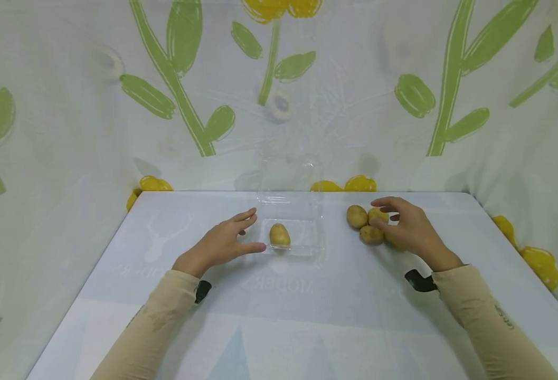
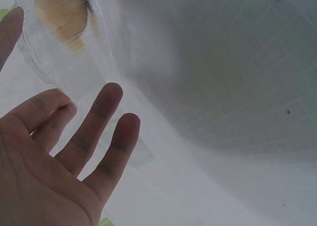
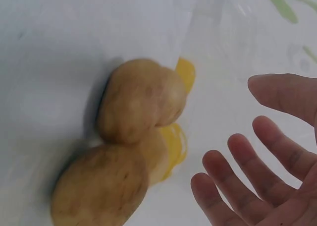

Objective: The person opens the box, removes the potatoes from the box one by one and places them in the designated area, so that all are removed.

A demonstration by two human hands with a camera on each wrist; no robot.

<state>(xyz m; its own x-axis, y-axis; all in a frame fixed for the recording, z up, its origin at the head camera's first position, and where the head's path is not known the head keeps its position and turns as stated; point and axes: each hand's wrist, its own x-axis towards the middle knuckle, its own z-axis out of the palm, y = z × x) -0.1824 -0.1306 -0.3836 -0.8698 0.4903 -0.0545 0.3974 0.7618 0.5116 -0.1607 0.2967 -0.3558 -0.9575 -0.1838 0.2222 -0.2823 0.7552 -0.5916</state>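
A clear plastic clamshell box [image 1: 304, 248] sits on the table with its lid [image 1: 290, 179] raised at the back. One potato [image 1: 280, 235] lies inside it, seen through the ribbed plastic in the left wrist view. My left hand [image 1: 221, 241] is at the box's left side, fingers apart and thumb by the front rim; whether it touches the plastic I cannot tell. To the right of the box, several loose potatoes [image 1: 357, 217] lie in a cluster. Over them hovers my right hand [image 1: 414, 227], its fingers [image 3: 242, 181] spread and holding nothing, partly hiding the potatoes behind it.
The white table [image 1: 279, 327] has a faint printed pattern. Behind and at both sides hangs a pale curtain [image 1: 345, 105] with green leaves and yellow flowers. A dark strap [image 1: 420, 281] shows at the right wrist.
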